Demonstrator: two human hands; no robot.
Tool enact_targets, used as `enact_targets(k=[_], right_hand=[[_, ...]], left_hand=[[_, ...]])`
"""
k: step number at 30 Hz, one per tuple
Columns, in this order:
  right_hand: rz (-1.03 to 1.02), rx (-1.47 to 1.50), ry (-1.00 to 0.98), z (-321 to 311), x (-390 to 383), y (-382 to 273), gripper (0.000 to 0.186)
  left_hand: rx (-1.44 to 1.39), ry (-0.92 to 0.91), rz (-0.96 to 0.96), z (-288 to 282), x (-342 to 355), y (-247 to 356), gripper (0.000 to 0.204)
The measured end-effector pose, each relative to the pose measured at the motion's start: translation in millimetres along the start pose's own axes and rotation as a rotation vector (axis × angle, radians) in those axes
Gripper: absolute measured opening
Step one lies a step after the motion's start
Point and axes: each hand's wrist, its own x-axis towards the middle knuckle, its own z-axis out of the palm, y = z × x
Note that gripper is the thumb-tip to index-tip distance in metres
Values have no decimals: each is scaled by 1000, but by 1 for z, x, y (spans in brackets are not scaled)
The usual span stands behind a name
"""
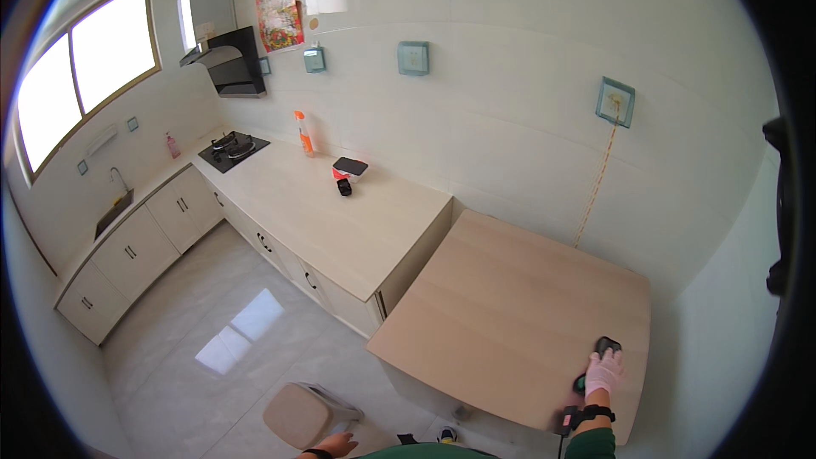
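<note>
At the lower right, my right hand (pixel 602 371) in a pink glove has its fingers closed on a small black object (pixel 607 344) on the beige tabletop (pixel 501 289). A second dark object with a green part (pixel 580 384) lies by the hand, partly hidden under it; what it is, I cannot tell. My bare left hand (pixel 338 444) hangs at the lower edge beside a beige stool (pixel 302 415), fingers loosely apart and holding nothing that shows.
A pale counter (pixel 374 238) adjoins the table's left, bearing an orange spray bottle (pixel 306 136), black and red items (pixel 348 168) and a hob (pixel 232 150). A sink (pixel 115 212) is at far left. A wall and a cord (pixel 595 183) border the table.
</note>
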Motion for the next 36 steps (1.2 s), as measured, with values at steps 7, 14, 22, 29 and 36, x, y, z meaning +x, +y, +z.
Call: enact_targets(k=[7, 14, 22, 29, 36], right_hand=[[-682, 110, 42, 24, -60, -163, 59], [-1116, 175, -51, 30, -152, -283, 58], [-1441, 73, -222, 17, -217, -330, 61], [-1406, 194, -111, 35, -200, -329, 58], [-1136, 253, 39, 50, -103, -278, 57]], left_hand=[[31, 85, -28, 49, -20, -36, 35], [-148, 101, -305, 38, -65, 9, 50], [-280, 44, -419, 61, -92, 16, 57], [-319, -10, -444, 56, -97, 32, 62], [-319, -20, -411, 47, -88, 35, 59]])
